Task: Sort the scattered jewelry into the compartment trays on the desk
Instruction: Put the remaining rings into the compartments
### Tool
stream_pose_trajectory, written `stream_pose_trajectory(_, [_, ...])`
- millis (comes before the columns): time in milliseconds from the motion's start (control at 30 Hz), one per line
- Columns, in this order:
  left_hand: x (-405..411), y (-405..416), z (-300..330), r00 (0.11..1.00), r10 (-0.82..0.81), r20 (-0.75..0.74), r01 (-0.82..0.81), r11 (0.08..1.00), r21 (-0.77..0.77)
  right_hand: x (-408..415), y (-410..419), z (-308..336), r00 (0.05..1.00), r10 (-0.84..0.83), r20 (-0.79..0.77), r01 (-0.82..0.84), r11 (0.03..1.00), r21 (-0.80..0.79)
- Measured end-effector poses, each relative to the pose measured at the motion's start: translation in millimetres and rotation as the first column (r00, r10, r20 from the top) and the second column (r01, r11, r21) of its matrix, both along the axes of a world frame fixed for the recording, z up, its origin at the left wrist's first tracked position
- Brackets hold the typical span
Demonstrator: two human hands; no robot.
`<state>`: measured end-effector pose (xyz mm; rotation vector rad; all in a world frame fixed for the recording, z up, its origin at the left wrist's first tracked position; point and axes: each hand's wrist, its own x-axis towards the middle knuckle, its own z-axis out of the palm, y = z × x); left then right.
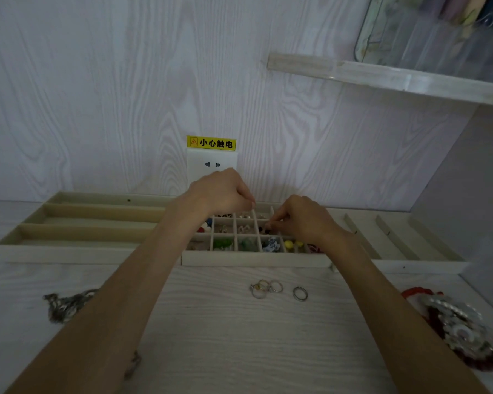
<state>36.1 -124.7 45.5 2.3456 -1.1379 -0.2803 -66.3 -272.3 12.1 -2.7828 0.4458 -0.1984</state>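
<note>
A small-compartment tray (254, 258) sits at the desk's middle, holding earrings and coloured beads. My left hand (221, 193) hovers over its back rows with fingers curled downward; what they hold is hidden. My right hand (299, 217) reaches into a middle compartment, fingertips pinching a small dark piece (266, 229). Several rings (266, 288) lie loose on the desk in front of the tray, with a single ring (300, 293) beside them. A silver chain necklace (64, 305) lies at the left, partly under my left forearm.
A long-slot tray (69, 253) stands left of the small one, another slotted tray (396, 263) to the right. A red and pearl jewelry pile (456, 325) lies at the right desk edge. A wall socket (211, 164) is behind my hands, a shelf (382, 78) above right.
</note>
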Motion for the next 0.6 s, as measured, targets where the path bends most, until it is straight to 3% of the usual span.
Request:
stream_pose_trajectory(333, [1.3, 1.8, 3.1, 1.000, -0.015, -0.006, 0.015, 0.999, -0.031, -3.4, -3.1, 7.3, 1.000, -0.017, 0.017, 0.017, 1.000, 0.019])
stream_pose_trajectory(600, [0.1, 1.3, 3.0, 1.000, 0.001, -0.020, -0.002, 0.999, -0.053, -1.5, 5.7, 3.1, 0.999, -0.032, -0.015, 0.031, 0.997, -0.078])
